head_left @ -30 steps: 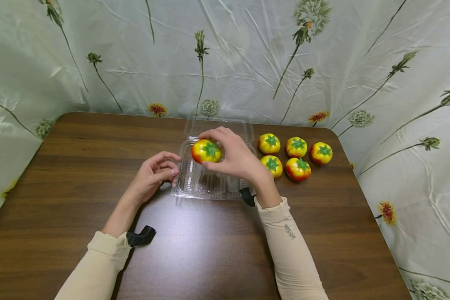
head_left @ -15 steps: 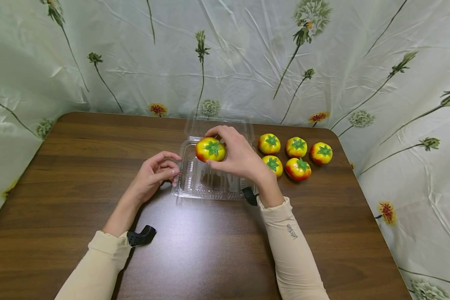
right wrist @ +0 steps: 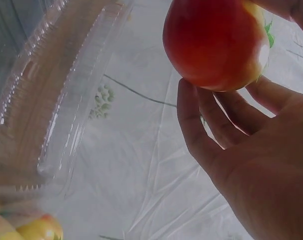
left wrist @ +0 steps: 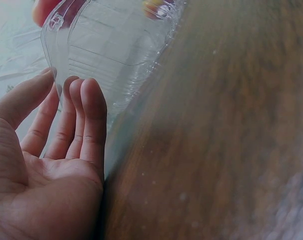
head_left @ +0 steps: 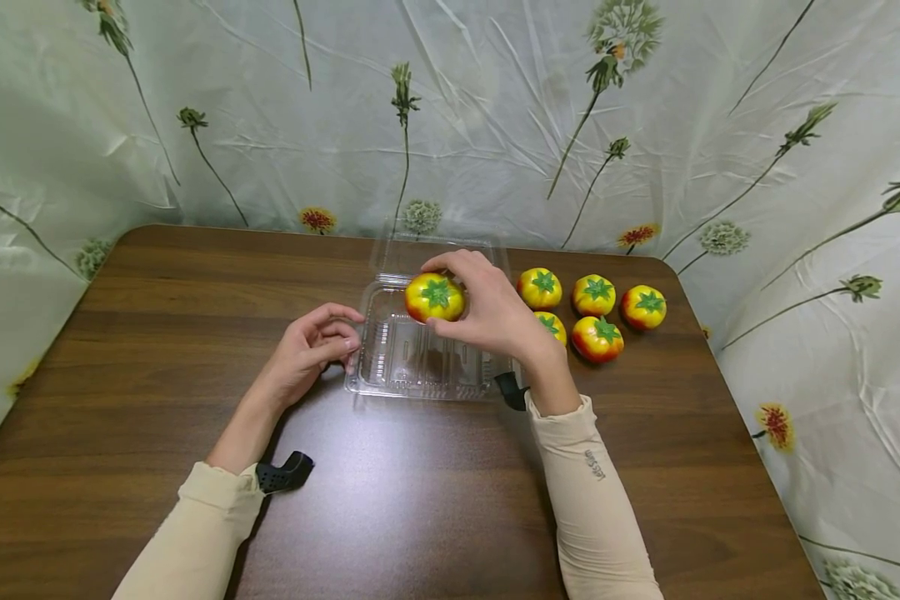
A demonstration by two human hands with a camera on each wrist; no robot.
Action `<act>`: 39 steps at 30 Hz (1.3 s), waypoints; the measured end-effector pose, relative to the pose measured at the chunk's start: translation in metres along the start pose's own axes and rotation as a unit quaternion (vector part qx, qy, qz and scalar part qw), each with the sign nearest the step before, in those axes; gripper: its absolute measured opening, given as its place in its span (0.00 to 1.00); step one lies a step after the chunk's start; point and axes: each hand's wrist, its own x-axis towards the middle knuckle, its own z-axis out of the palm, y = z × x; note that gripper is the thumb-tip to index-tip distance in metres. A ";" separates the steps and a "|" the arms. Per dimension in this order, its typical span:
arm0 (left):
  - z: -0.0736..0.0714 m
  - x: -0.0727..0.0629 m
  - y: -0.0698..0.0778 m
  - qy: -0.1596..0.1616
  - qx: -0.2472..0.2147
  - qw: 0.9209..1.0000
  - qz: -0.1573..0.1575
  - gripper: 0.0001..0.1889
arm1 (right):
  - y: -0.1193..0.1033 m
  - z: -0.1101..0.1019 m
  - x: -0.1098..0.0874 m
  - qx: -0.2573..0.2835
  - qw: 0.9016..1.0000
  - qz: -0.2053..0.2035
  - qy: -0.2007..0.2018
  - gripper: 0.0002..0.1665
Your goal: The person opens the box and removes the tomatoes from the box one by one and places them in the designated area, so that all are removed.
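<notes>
My right hand grips a glossy yellow-and-red toy tomato with a green star-shaped top. It holds the tomato above an open clear plastic clamshell container, whose lid is folded back toward the wall. In the right wrist view the red underside of the tomato shows between thumb and fingers. At the container's left edge, my left hand pinches the rim. The left wrist view shows the thumb and fingers of my left hand on either side of the clear rim.
To the right of the container sit several more tomatoes in two loose rows on the brown wooden table. A pale flower-patterned sheet hangs behind the table and at its sides.
My right hand has drifted slightly to the right above the container, carrying the tomato with it. My left hand has stayed at the container's left rim.
</notes>
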 end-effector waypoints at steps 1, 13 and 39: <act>0.000 0.000 0.000 0.001 0.001 1.000 0.000 0.17 | 0.001 -0.001 -0.001 0.002 1.000 0.001 -0.001 0.33; 0.003 0.000 0.003 0.000 -0.001 1.000 -0.002 0.18 | 0.016 -0.015 -0.014 -0.008 1.000 0.012 0.001 0.34; 0.001 0.000 0.001 0.001 0.000 1.000 -0.002 0.17 | 0.058 -0.056 -0.058 -0.028 0.995 0.095 0.030 0.35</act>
